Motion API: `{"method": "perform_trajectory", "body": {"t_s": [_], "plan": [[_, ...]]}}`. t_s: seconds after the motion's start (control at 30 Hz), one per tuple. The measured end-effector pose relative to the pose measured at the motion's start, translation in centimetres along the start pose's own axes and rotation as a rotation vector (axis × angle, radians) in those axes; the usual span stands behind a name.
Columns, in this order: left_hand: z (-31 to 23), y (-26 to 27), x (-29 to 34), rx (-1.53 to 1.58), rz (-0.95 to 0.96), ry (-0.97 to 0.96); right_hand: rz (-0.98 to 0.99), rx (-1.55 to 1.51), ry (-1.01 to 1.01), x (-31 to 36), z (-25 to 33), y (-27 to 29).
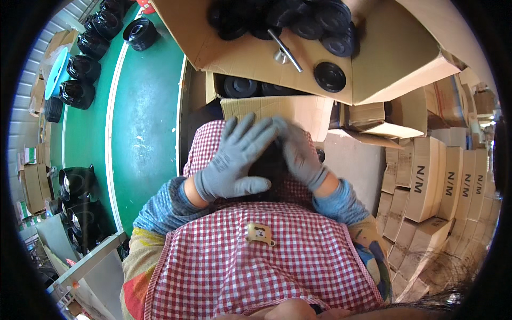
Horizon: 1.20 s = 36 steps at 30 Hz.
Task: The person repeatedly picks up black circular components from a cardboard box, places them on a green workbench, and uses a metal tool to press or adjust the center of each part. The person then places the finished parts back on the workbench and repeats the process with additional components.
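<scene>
Both my hands wear grey gloves and are held over my lap, in front of a red-and-white checked apron (240,266). My left hand (234,160) has its fingers stretched out and apart, and its thumb points to the right. Its fingertips come close to the fingers of my right hand (303,154), which is blurred by motion; those fingers look extended and I see nothing held in them. Between and beneath the hands lies a dark area (269,162) whose kind I cannot make out.
Ahead, an open cardboard box (256,66) holds black round parts (306,26) and a metal rod-shaped tool (285,50). Below it, another box holds black discs (240,86). Left is a green work surface (144,112) with black housings (82,69). Cartons (426,178) are stacked at right.
</scene>
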<state>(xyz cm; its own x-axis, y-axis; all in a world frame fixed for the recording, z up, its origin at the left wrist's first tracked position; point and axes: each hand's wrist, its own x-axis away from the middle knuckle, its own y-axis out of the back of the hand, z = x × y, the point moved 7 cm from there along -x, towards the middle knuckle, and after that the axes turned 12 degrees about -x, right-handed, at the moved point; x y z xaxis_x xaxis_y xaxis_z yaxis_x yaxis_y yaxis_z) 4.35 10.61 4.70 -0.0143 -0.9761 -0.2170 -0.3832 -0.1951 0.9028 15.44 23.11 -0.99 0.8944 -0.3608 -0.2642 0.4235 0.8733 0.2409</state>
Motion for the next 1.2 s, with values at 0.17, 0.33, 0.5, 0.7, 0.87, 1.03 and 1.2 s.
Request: {"method": "perform_trajectory", "body": {"t_s": [0.17,0.33,0.5,0.7,0.87,1.03,1.2], "plan": [[6.8,-1.7,1.4,-0.176,-0.152,0.244,0.216,0.002,0.141,-0.5,5.1,-1.9],[8.5,-3.2,2.3,-0.129,-0.006,0.292,0.329,0.162,0.167,0.8,7.4,-3.2],[4.4,-1.8,0.4,-0.171,-0.007,0.089,0.235,0.198,0.103,0.0,5.2,-2.1],[3.0,-1.5,-0.3,-0.143,0.069,0.063,0.235,0.159,0.072,-0.4,2.4,-1.4],[4.5,-1.5,0.2,-0.192,0.083,0.11,0.288,0.111,0.019,-0.1,3.6,-1.0],[8.1,-2.3,-0.1,-0.102,0.36,0.274,0.672,0.166,0.086,0.0,5.4,-3.1],[11.5,-9.6,-5.9,0.385,0.373,0.302,0.732,0.334,0.246,-4.1,6.1,-5.8]]}}
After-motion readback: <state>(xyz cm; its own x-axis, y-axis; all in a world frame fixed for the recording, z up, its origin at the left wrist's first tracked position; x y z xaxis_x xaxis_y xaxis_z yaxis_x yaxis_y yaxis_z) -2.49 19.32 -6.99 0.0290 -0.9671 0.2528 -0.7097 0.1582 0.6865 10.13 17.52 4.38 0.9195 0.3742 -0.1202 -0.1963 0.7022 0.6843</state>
